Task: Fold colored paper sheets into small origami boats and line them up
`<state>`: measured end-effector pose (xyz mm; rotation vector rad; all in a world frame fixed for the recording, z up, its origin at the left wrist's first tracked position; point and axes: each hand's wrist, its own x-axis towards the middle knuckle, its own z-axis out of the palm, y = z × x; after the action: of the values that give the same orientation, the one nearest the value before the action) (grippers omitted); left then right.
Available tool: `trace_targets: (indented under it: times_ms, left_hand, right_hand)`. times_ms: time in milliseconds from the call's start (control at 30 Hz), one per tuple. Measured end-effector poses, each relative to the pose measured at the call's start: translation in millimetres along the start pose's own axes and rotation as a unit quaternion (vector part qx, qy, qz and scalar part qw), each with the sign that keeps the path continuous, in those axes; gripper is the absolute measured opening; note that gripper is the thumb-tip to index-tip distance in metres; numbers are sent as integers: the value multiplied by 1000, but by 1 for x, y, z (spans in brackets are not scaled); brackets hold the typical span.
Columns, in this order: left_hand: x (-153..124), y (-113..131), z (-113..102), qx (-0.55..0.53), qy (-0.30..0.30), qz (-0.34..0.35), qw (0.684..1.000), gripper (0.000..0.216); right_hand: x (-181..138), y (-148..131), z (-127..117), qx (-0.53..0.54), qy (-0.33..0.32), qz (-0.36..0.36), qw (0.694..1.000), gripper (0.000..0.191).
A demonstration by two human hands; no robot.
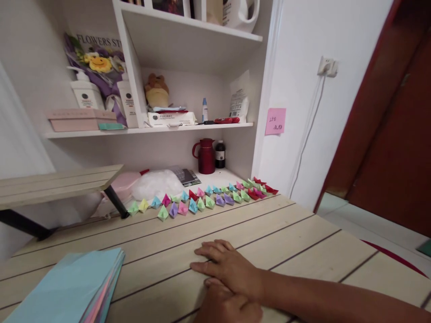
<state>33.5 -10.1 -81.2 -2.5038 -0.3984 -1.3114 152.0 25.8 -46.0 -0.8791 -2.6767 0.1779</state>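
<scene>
On the wooden table top (pixel 168 269), my right hand (pixel 232 269) lies palm down with its fingers stretched out and apart, holding nothing. My left hand (pixel 227 307) is curled closed at the bottom edge, against the thumb side of my right hand and overlapping it in view. No object shows in its fingers. Beyond both hands, small folded paper boats stand in rows along the table's back edge, among them a green paper boat (pixel 163 213) and a pink paper boat (pixel 183 208). To the left lies a stack of coloured paper (pixel 70 287), light blue on top.
A raised wooden stand (pixel 60 184) with black legs occupies the back left. Behind the boats, a white shelf unit (pixel 188 67) holds a red jug (pixel 206 156), a dark bottle (pixel 220 154) and a clear plastic bag (pixel 157 185). A pink note (pixel 275 121) sticks to the wall.
</scene>
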Motion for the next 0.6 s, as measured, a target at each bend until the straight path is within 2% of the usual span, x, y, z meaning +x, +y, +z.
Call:
trace_targets:
  times_ms: [33, 100, 200, 267, 400, 467, 600]
  left_hand:
    - [5, -2, -6, -22, 9, -19, 1000, 14]
    - [14, -4, -18, -44, 13, -16, 999, 17]
    - [21, -3, -34, 7, 0, -14, 1000, 15]
    - [22, -1, -43, 49, -40, -21, 998, 14]
    - [24, -6, -68, 126, -144, -65, 979, 14]
    - [31, -12, -86, 141, -189, -85, 968, 13]
    - [49, -28, -138, 182, -206, -138, 951, 20]
  right_hand:
    - [0, 1, 0, 0, 2, 1, 1000, 43]
    - [0, 3, 0, 5, 1, -4, 1000, 43]
    - [1, 2, -4, 29, -6, -17, 999, 54]
    - [-1, 0, -8, 47, -15, -19, 999, 61]
    - [-1, -6, -10, 55, -6, 5, 998, 52]
    - [-1, -8, -8, 51, 4, 17, 999, 45]
    - [-2, -9, -5, 51, 13, 10, 999, 40]
